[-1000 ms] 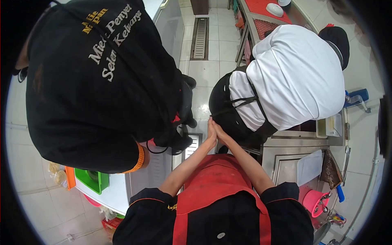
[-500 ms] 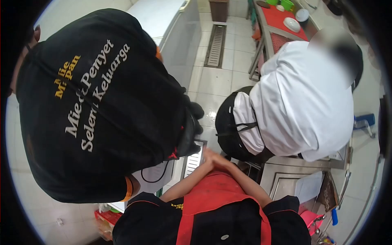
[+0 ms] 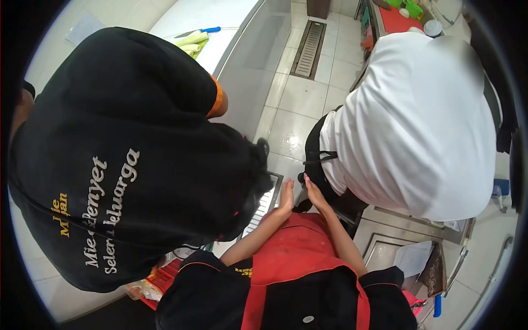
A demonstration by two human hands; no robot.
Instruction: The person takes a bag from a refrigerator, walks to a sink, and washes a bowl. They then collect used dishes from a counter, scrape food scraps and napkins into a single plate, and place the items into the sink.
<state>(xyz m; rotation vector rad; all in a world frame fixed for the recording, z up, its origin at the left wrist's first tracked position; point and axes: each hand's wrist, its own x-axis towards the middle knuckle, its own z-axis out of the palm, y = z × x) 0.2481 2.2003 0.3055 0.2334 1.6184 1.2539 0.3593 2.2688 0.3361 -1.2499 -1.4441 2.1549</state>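
The left hand [image 3: 286,196] and right hand [image 3: 314,192] are raised side by side with flat, open palms slightly apart; neither grip holds anything. Just beyond them is a black apron [image 3: 313,157] on a person in a white shirt [image 3: 412,121]. A person in a black shirt [image 3: 126,165] stands to the left, over the tiled floor [image 3: 297,104].

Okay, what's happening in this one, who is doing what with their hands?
The wearer, in a red apron, holds both bare hands up in front of the chest, palms facing each other with a small gap between them. Neither the left hand nor the right hand holds anything. They hang in a narrow gap between two people who stand very close: one in a black shirt with lettering on the left, one in a white shirt on the right. Below is a tiled floor with a floor drain.
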